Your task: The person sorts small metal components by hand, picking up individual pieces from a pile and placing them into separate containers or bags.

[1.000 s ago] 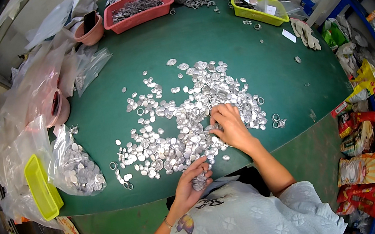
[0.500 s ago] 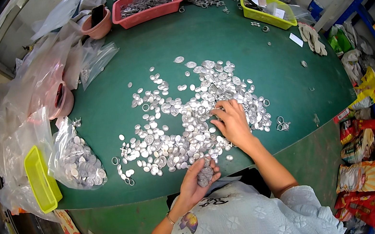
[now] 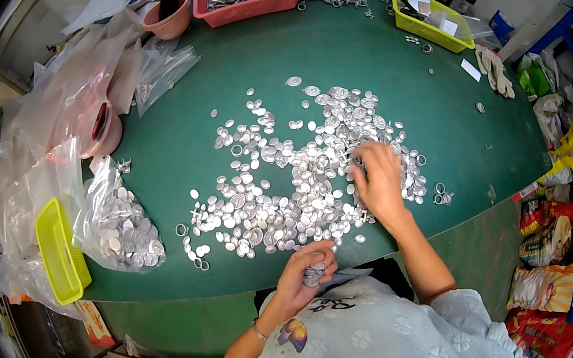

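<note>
Many small silver oval metal pieces, like medals [image 3: 309, 183], lie in a loose pile on the green table [image 3: 239, 60]. My left hand [image 3: 306, 271] is curled around a handful of these oval medals at the table's near edge, palm side up. At the right part of the pile, my right hand [image 3: 380, 178] reaches in with bent fingers, its thumb apart from the forefinger. The fingertips touch or hover just above the pieces and are slightly blurred. Some larger ovals and a few rings [image 3: 181, 229] are mixed in or lie beside the heap.
Left of the pile stands a clear bag [image 3: 130, 232] of ovals, with a yellow-green basket [image 3: 60, 250] beside it. A red tray [image 3: 251, 12] of metal parts sits at the far side. Another yellow-green basket [image 3: 455, 42] and gloves [image 3: 494, 72] are at the far right.
The whole view has shifted, so the table's contents sit further right. My right hand has moved slightly within the pile's right part; my left fingers have closed further over the medals.
</note>
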{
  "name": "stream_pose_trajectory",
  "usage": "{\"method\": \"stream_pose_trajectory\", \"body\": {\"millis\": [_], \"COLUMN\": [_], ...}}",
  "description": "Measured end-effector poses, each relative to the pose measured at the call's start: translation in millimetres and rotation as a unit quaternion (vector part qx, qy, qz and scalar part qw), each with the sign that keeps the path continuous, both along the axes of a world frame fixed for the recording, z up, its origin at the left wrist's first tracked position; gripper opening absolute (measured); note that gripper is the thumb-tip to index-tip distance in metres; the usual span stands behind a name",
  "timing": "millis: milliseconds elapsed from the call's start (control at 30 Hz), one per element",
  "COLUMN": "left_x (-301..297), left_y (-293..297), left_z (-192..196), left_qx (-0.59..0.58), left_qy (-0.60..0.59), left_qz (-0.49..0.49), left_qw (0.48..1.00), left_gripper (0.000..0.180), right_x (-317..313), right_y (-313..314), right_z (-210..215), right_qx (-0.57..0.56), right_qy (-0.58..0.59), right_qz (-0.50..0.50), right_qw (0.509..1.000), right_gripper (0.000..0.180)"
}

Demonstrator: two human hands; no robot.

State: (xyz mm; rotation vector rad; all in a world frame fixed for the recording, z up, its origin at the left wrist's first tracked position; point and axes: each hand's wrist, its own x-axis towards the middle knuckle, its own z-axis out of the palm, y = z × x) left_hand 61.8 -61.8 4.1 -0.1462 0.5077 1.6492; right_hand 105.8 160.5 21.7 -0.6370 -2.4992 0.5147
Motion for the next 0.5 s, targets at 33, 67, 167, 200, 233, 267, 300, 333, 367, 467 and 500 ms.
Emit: {"method": "stream_pose_trajectory", "body": {"millis": [33, 67, 167, 200, 233, 267, 300, 333, 367, 467, 500], "left_x": [0, 0, 2, 2, 2, 2, 0, -1, -2, -4, -4], "left_y": [1, 3, 5, 5, 4, 2, 0, -1, -2, -4, -4], "left_z": [0, 1, 5, 6, 7, 7, 8, 9, 10, 11, 10], "left_qx": [0.007, 0.000, -0.017, -0.020, -0.024, -0.028, -0.032, -0.035, -0.039, -0.046, -0.046], "left_qy": [-0.012, -0.017, -0.025, -0.024, -0.022, -0.018, -0.014, -0.010, -0.012, -0.019, -0.020], "left_qz": [-0.011, -0.018, -0.032, -0.033, -0.032, -0.024, -0.016, -0.009, -0.003, 0.011, 0.013], "left_qw": [1.000, 1.000, 0.999, 0.999, 0.999, 0.999, 0.999, 0.999, 0.999, 0.999, 0.999], "left_gripper": [0.021, 0.020, 0.019, 0.019, 0.019, 0.019, 0.019, 0.019, 0.019, 0.018, 0.018], "right_x": [-5, -13, -24, -25, -24, -21, -18, -13, -9, 1, 2], "right_y": [-4, -10, -20, -21, -18, -9, -2, 2, 7, 14, 14], "right_z": [1, 2, -5, -9, -12, -16, -19, -16, -17, -16, -15], "right_qx": [-0.006, -0.011, 0.013, 0.028, 0.029, 0.030, 0.031, 0.074, 0.080, 0.105, 0.115], "right_qy": [0.012, 0.025, -0.026, -0.058, -0.062, -0.067, -0.072, -0.089, -0.095, -0.090, -0.074], "right_qz": [0.062, 0.123, 0.242, 0.269, 0.247, 0.225, 0.203, 0.173, 0.131, 0.029, 0.009], "right_qw": [0.998, 0.992, 0.970, 0.961, 0.967, 0.972, 0.976, 0.978, 0.984, 0.990, 0.991], "right_gripper": [0.034, 0.036, 0.038, 0.039, 0.038, 0.037, 0.036, 0.034, 0.033, 0.030, 0.028]}}
